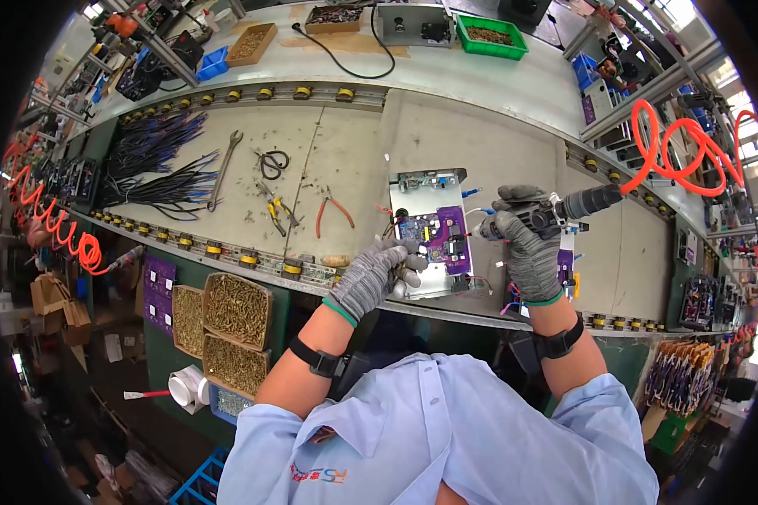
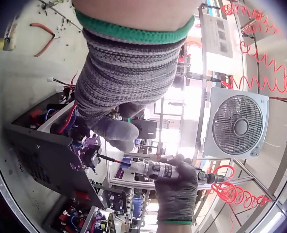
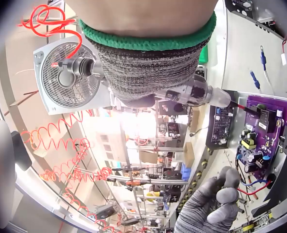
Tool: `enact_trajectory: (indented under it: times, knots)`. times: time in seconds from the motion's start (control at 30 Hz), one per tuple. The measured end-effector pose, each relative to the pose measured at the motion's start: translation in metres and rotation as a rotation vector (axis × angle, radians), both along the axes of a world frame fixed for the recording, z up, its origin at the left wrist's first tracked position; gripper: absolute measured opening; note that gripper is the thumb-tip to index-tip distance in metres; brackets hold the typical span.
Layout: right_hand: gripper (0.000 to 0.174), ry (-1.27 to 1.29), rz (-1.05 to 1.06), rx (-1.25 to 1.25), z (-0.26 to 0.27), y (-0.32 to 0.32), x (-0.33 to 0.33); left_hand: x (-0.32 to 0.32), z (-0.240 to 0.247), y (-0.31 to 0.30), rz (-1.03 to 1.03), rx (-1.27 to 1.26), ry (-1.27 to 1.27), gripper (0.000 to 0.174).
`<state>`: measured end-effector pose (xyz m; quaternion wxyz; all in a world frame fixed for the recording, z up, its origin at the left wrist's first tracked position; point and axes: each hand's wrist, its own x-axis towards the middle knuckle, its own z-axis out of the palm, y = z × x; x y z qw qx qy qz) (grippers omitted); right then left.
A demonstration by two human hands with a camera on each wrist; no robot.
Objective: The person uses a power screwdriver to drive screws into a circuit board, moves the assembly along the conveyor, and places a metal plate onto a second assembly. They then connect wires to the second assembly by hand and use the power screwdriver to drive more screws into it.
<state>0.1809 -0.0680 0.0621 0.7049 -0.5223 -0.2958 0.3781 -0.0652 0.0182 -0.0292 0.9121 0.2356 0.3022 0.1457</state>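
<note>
My right hand (image 1: 529,248), in a grey knit glove, grips an air screwdriver (image 1: 585,202) that lies nearly level. Its thin red-and-black bit (image 3: 240,106) reaches to a black component on the purple circuit board (image 3: 284,108). That board sits in an open metal chassis (image 1: 434,284) in front of me; a dark side panel (image 2: 51,158) shows in the left wrist view. Over the chassis's near left corner is my gloved left hand (image 1: 370,276), its fingers bent beside the board. I cannot tell whether something small is between them. Red wires (image 3: 252,191) run close to its fingertips.
Another board unit (image 1: 567,261) stands right of the chassis, partly behind my right hand. Farther left lie red-handled pliers (image 1: 335,212), yellow cutters (image 1: 276,210), scissors (image 1: 273,164), a wrench (image 1: 225,171) and cable bundles (image 1: 156,168). Screw boxes (image 1: 238,310) stand near my left arm. A red coiled hose (image 1: 691,151) hangs right.
</note>
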Motion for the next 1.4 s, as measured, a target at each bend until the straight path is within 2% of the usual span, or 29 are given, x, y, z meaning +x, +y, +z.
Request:
enact_trajectory:
  times: [0.07, 0.1, 0.13, 0.17, 0.23, 0.27, 0.37, 0.47, 0.6, 0.63, 0.67, 0.73, 0.8, 0.87, 0.93, 0.97, 1.0, 1.03, 1.07, 1.13, 1.2, 1.27, 1.33, 1.4]
  knots:
    - [0.039, -0.052, 0.018, -0.027, 0.004, 0.001, -0.005, 0.002, 0.005, 0.0, 0.048, -0.045, 0.014, 0.032]
    - [0.039, -0.049, 0.066, -0.061, 0.01, 0.002, -0.01, 0.0, 0.0, 0.005, 0.013, -0.082, -0.114, 0.034]
    - [0.039, -0.047, 0.114, -0.094, 0.014, 0.003, -0.014, 0.001, -0.005, 0.008, 0.008, -0.085, -0.12, 0.034]
    - [0.036, -0.168, 0.114, -0.138, 0.013, 0.004, -0.016, 0.002, -0.01, 0.011, 0.002, -0.08, -0.088, 0.037]
    - [0.034, -0.157, 0.144, -0.141, 0.014, 0.006, -0.023, 0.004, -0.009, 0.017, -0.012, -0.097, -0.028, 0.048]
    - [0.032, -0.141, 0.178, -0.137, 0.015, 0.008, -0.025, 0.005, -0.007, 0.02, -0.02, -0.102, -0.031, 0.048]
    - [0.033, -0.163, 0.239, -0.144, 0.005, 0.008, -0.022, 0.006, -0.001, 0.027, -0.037, -0.154, -0.215, 0.05]
    - [0.035, -0.217, 0.226, -0.125, 0.002, 0.01, -0.029, 0.008, 0.005, 0.033, -0.047, -0.188, -0.281, 0.05]
    - [0.028, -0.357, 0.238, -0.09, 0.004, 0.008, -0.036, 0.009, 0.012, 0.035, -0.079, -0.097, -0.113, 0.047]
    - [0.03, -0.336, 0.266, -0.124, 0.005, 0.005, -0.034, 0.01, 0.026, 0.037, -0.135, -0.003, 0.003, 0.045]
    - [0.032, -0.319, 0.297, -0.141, 0.005, 0.005, -0.031, 0.011, 0.015, 0.034, -0.114, -0.006, -0.027, 0.044]
    - [0.032, -0.212, 0.203, -0.082, 0.021, 0.004, -0.032, 0.012, 0.013, 0.032, -0.11, 0.03, -0.107, 0.041]
    - [0.033, -0.151, 0.116, -0.033, 0.04, -0.003, -0.029, 0.017, 0.029, 0.031, -0.138, 0.039, -0.024, 0.035]
    - [0.034, -0.107, 0.14, 0.045, 0.059, -0.012, -0.015, 0.022, 0.036, 0.027, -0.158, 0.106, -0.001, 0.032]
    - [0.038, 0.036, 0.097, 0.219, 0.073, -0.025, 0.0, 0.031, 0.044, 0.017, -0.188, 0.164, 0.019, 0.029]
    - [0.04, 0.159, 0.101, 0.254, 0.079, -0.034, 0.009, 0.037, 0.048, 0.01, -0.179, 0.203, 0.053, 0.026]
    - [0.04, 0.164, 0.087, 0.258, 0.08, -0.039, 0.015, 0.044, 0.053, 0.003, -0.176, 0.24, 0.085, 0.022]
    - [0.041, 0.224, 0.008, 0.314, 0.081, -0.047, 0.022, 0.054, 0.072, -0.007, -0.136, 0.346, 0.143, 0.023]
    - [0.042, 0.277, -0.081, 0.358, 0.083, -0.06, 0.032, 0.065, 0.065, -0.013, -0.13, 0.383, 0.1, 0.024]
    - [0.043, 0.249, -0.077, 0.296, 0.094, -0.085, 0.052, 0.084, 0.071, -0.03, -0.138, 0.373, 0.154, 0.024]
    - [0.043, 0.33, -0.129, 0.409, 0.102, -0.101, 0.058, 0.094, 0.074, -0.039, -0.223, 0.345, 0.087, 0.024]
    - [0.045, 0.331, -0.121, 0.411, 0.097, -0.121, 0.076, 0.111, 0.064, -0.056, -0.136, 0.247, 0.093, 0.022]
    - [0.048, 0.341, -0.099, 0.417, 0.093, -0.14, 0.087, 0.13, 0.089, -0.079, -0.067, 0.17, 0.139, 0.021]
    - [0.048, 0.368, -0.073, 0.456, 0.092, -0.156, 0.095, 0.138, 0.074, -0.088, -0.088, 0.121, 0.101, 0.02]
